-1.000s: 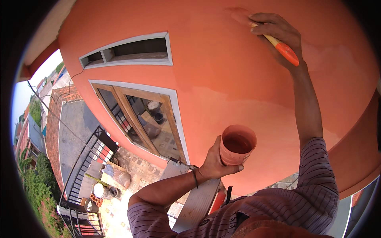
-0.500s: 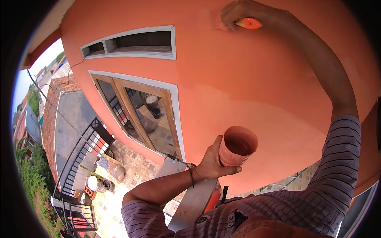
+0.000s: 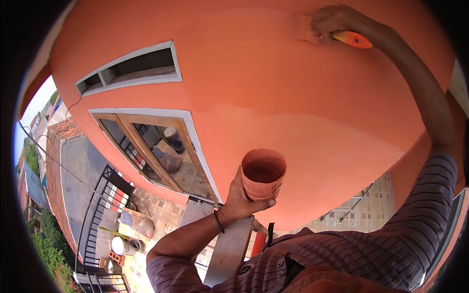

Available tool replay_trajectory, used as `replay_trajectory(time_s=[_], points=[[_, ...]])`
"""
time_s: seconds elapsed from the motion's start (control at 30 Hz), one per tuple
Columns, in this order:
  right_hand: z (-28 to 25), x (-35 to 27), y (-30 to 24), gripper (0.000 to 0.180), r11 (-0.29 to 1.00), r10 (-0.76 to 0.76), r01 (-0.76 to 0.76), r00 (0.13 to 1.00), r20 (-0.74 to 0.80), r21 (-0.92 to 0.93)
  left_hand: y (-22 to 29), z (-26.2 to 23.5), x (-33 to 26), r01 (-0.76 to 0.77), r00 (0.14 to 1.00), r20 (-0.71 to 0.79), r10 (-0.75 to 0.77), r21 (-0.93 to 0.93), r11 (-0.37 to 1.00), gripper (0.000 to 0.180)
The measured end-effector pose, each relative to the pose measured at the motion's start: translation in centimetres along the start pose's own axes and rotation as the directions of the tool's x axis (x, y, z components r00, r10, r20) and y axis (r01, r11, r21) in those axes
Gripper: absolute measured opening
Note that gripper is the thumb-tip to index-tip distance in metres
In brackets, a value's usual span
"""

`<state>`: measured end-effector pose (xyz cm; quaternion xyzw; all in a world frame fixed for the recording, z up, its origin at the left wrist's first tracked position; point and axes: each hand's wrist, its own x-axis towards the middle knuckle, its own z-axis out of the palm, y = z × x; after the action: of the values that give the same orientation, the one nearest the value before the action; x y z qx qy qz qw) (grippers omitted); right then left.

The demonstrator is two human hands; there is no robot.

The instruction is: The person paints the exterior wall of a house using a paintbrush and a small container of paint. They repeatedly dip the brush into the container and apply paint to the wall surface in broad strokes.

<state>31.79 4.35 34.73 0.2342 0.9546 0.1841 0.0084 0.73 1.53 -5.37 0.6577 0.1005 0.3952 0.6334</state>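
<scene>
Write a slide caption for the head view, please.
Right hand with a paintbrush at an orange wall, left hand holding a cup.

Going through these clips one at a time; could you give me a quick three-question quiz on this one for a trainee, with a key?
1. Which hand holds the brush?
2. True or false: the cup is held upside down.
3. What lies directly below the narrow wall opening?
A) a sink
B) wood-framed glass panes
C) a ladder

Key:
1. The right hand.
2. False: the cup is mouth-up.
3. B
</scene>
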Motion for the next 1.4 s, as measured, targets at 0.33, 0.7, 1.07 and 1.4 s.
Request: replay_trajectory(time_s=[0.33, 0.7, 1.07, 1.4], points=[[-0.6, -12.2, -3.6, 0.019, 0.888, 0.458, -0.456, 0.889, 0.023, -0.056, 0.1, -0.2, -0.2, 0.034, 0.999, -0.015, -0.034, 0.025, 0.999, 0.093], [2.9, -18.2, -11.0, 0.019, 0.770, 0.383, -0.572, 0.769, -0.513, -0.282, 0.0, 0.0, 0.3, -0.008, 1.000, 0.020, 0.009, -0.033, 0.999, 0.091], [15.7, -1.7, -4.9, 0.008, 0.459, 0.177, -0.876, 0.255, -0.951, -0.149, -0.4, -0.1, 0.4, -0.026, 0.999, 0.040, 0.028, -0.049, 0.998, 0.095], [15.7, 11.3, -2.7, 0.009, 0.839, 0.404, -0.456, 0.156, -0.901, 0.297, -0.2, -0.3, 0.4, -0.018, 0.999, 0.050, 0.017, 0.032, 0.999, 0.094]])
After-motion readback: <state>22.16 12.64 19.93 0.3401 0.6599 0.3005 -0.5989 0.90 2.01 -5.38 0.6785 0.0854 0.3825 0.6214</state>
